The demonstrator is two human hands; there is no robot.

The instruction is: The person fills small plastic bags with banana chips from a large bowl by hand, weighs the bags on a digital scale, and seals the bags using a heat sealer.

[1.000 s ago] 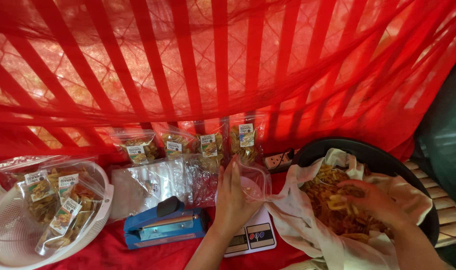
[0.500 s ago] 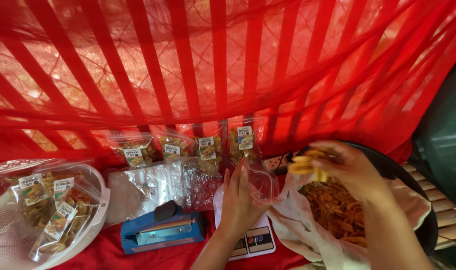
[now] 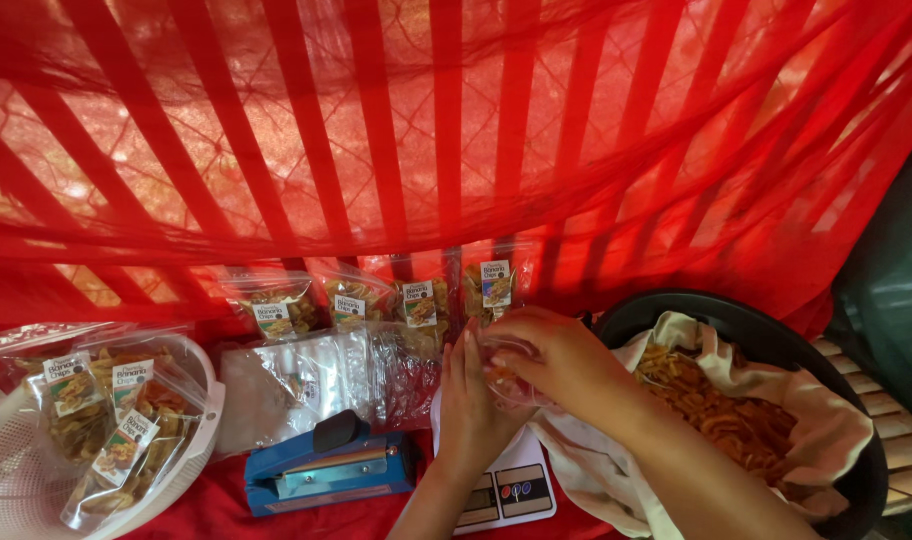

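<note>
While the left hand (image 3: 473,400) stands on edge with its fingers straight and pressed together against the side of a small clear plastic bag (image 3: 511,372), the right hand (image 3: 556,358) curls over the bag's mouth, fingertips bunched together at the opening; whether they pinch any chips there I cannot tell. That bag sits over a white digital scale (image 3: 506,490) at the bottom edge of the view, on the red cloth (image 3: 206,515). Just left of the scale lies a blue heat sealer (image 3: 326,470) with a black knob. Right of the hands, a black basin (image 3: 776,325) lined with a pale cloth (image 3: 826,430) holds a heap of orange-yellow chips (image 3: 726,410). At the far left, a white perforated basket (image 3: 16,480) holds several filled, labelled chip bags. Behind the sealer rests a stack of empty clear bags (image 3: 326,375). Farther back, 4 filled, labelled packets (image 3: 416,300) stand in a row against the red striped netting (image 3: 456,130) that hangs across the whole background.
</note>
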